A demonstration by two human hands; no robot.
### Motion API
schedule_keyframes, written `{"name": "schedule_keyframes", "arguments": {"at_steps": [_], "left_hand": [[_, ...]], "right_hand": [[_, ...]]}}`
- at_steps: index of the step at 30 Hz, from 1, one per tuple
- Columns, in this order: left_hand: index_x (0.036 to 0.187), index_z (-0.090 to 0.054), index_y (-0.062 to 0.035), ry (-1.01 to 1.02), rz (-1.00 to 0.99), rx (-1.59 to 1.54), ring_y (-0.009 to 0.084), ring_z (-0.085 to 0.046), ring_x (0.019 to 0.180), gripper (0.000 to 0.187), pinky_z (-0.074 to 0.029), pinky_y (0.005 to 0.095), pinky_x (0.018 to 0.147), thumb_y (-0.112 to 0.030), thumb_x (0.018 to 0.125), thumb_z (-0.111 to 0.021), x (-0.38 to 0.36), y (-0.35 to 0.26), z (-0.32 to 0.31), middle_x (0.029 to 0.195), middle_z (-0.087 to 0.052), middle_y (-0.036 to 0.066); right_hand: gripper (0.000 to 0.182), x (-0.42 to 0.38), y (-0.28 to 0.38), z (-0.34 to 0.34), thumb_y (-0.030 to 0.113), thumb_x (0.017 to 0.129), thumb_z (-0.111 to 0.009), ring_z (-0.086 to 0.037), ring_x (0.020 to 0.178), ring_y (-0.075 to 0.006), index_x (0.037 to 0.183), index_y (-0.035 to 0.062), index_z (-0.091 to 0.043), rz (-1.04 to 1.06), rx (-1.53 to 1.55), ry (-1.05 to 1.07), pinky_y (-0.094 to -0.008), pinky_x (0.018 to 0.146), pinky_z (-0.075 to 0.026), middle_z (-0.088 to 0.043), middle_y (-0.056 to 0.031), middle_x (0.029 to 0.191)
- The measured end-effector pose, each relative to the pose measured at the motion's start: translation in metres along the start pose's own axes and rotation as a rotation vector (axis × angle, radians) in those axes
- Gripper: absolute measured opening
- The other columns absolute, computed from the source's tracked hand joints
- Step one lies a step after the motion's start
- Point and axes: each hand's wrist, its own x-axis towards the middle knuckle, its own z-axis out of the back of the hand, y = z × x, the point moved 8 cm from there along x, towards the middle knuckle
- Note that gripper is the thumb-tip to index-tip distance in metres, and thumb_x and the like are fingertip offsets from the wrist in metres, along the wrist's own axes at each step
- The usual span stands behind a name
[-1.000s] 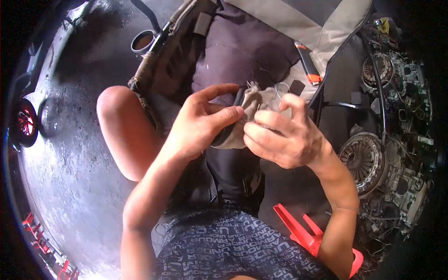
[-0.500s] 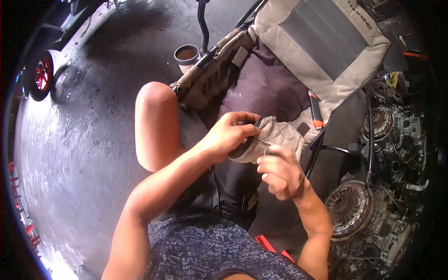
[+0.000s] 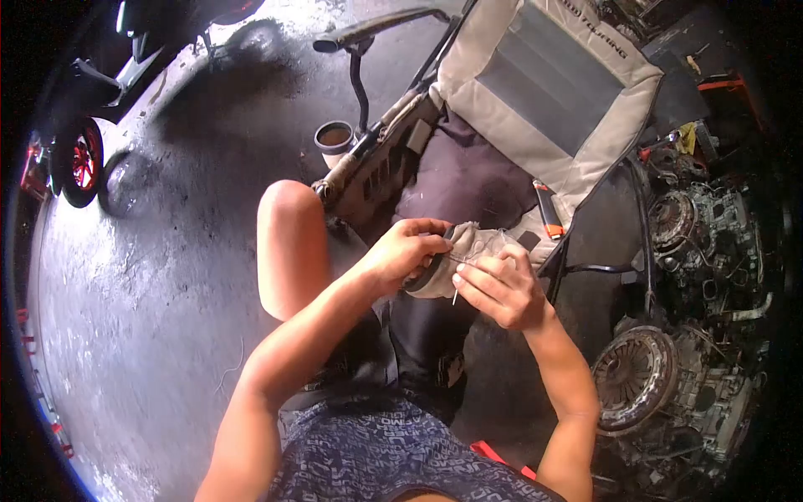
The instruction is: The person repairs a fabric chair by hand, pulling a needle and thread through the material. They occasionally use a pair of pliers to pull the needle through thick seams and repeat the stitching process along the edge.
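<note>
My left hand (image 3: 411, 251) is closed on the dark edge of a beige fabric piece (image 3: 431, 286), thumb and fingers pinching it. Loose threads lie across the cloth's frayed top. My right hand (image 3: 506, 289) is closed at the right side of the same fabric, fingertips close to my left thumb. A thin, pale needle (image 3: 455, 297) sticks out below its fingertips; most of it is hidden. Behind the cloth lies a dark cushion (image 3: 468, 176) on a beige folding chair (image 3: 569, 171). An orange-and-black utility knife (image 3: 549, 211) rests on the chair's right side.
A cup with brown contents (image 3: 335, 136) sits in a holder by the chair's left arm. Greasy engine parts and a round clutch plate (image 3: 633, 378) lie at right. A motorcycle wheel with a red rim (image 3: 84, 161) stands far left. A metal pipe (image 3: 381, 27) shows at the top.
My right hand has moved up and left against the fabric, and its blur is gone. My left hand keeps its grip. The view has tilted, bringing the metal pipe into sight.
</note>
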Motion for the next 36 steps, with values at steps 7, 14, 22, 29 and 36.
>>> {"name": "schedule_keyframes", "arguments": {"at_steps": [7, 14, 22, 29, 36], "left_hand": [[0.103, -0.07, 0.0059, -0.081, 0.033, -0.012, 0.0169, -0.067, 0.082, 0.021, -0.055, 0.0308, 0.074, -0.01, 0.089, -0.068, 0.002, 0.005, 0.004, 0.095, -0.071, 0.009], [0.102, -0.07, 0.0042, -0.117, -0.045, 0.001, 0.0186, -0.068, 0.083, 0.02, -0.055, 0.0326, 0.076, -0.011, 0.089, -0.067, 0.004, 0.002, 0.011, 0.095, -0.071, 0.01], [0.109, -0.071, 0.0067, -0.166, -0.036, 0.291, 0.0209, -0.068, 0.079, 0.046, -0.054, 0.0345, 0.073, -0.034, 0.088, -0.075, -0.022, -0.022, -0.01, 0.097, -0.072, 0.014], [0.103, -0.071, 0.0057, -0.099, 0.029, -0.001, 0.0228, -0.072, 0.081, 0.026, -0.061, 0.0382, 0.073, -0.017, 0.091, -0.071, -0.005, -0.002, -0.002, 0.096, -0.073, 0.014], [0.109, -0.065, 0.0061, 0.02, 0.158, -0.238, 0.0268, -0.073, 0.086, 0.028, -0.06, 0.0407, 0.082, -0.016, 0.093, -0.065, 0.013, 0.018, 0.002, 0.102, -0.072, 0.017]], "right_hand": [[0.02, -0.006, 0.012, -0.005, 0.005, 0.078, -0.068, -0.064, 0.092, -0.0249, 0.098, 0.0021, -0.07, 0.034, 0.139, -0.127, -0.0414, 0.08, -0.053, -0.068, -0.0075, 0.102], [0.013, 0.001, 0.053, 0.026, 0.005, 0.097, -0.056, -0.067, 0.09, -0.0245, 0.11, 0.0078, -0.054, -0.167, 0.578, -0.378, -0.0493, 0.089, -0.052, -0.07, -0.0103, 0.099], [0.009, -0.042, 0.097, 0.055, 0.008, 0.102, -0.051, -0.048, 0.058, -0.0164, 0.11, 0.0071, -0.046, -0.474, 1.122, -0.788, -0.0332, 0.055, -0.043, -0.054, -0.008, 0.076], [0.016, -0.081, 0.144, 0.103, 0.018, 0.093, -0.068, -0.039, 0.047, -0.013, 0.093, 0.007, -0.057, -0.878, 1.156, -0.995, -0.0309, 0.045, -0.03, -0.046, -0.0018, 0.056], [0.019, -0.135, 0.181, 0.173, 0.012, 0.092, -0.068, -0.033, 0.04, -0.0077, 0.089, 0.0019, -0.052, -0.714, 0.94, -1.148, -0.0276, 0.039, -0.027, -0.043, 0.0006, 0.056]]}}
